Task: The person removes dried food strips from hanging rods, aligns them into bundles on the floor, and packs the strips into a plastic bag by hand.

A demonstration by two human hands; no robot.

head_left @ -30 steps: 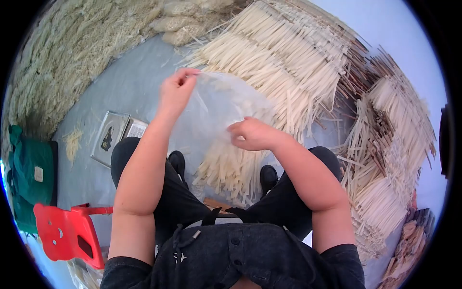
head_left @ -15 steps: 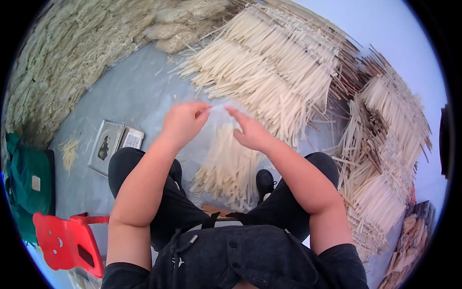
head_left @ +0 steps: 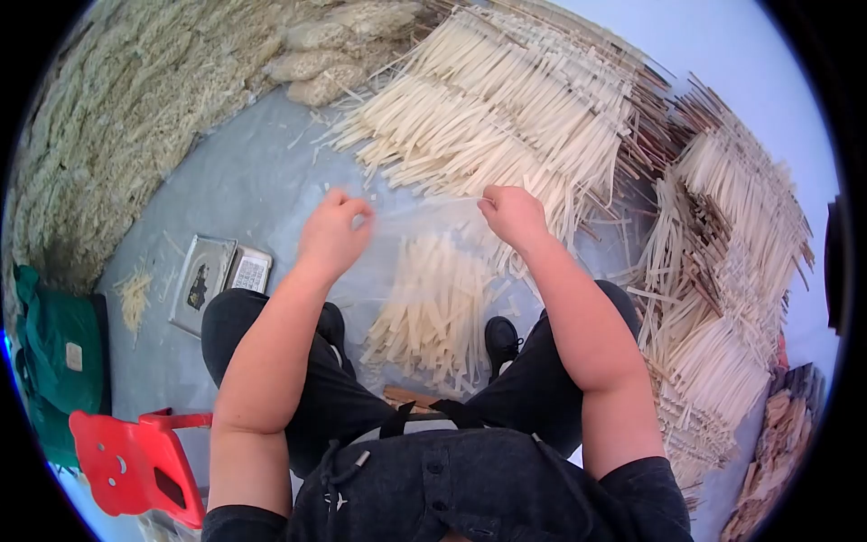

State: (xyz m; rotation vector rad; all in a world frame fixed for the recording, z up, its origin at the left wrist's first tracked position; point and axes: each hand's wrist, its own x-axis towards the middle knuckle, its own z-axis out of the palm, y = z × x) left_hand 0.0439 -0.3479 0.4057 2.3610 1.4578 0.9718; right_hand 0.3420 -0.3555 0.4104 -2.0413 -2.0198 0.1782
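Note:
A thin clear plastic sheet or bag (head_left: 420, 217) is stretched between my two hands, and its outline is faint. My left hand (head_left: 336, 233) is closed at the sheet's left end, fingertips pinched and slightly blurred. At its right end my right hand (head_left: 512, 215) pinches the edge between thumb and fingers. Below the sheet, a small heap of pale flat strips (head_left: 429, 321) lies on the floor between my shoes, partly seen through the plastic.
A metal-topped scale (head_left: 200, 285) sits left of my knee. Further left are a green bag (head_left: 63, 352) and a red chair (head_left: 135, 461). Large piles of pale strips (head_left: 506, 108) spread ahead and right; bundled fibrous material (head_left: 135, 108) lines the upper left.
My hands first came close together, then moved apart sideways, drawing the plastic out between them. My left hand is lower than a second ago, and my right hand has shifted right and up.

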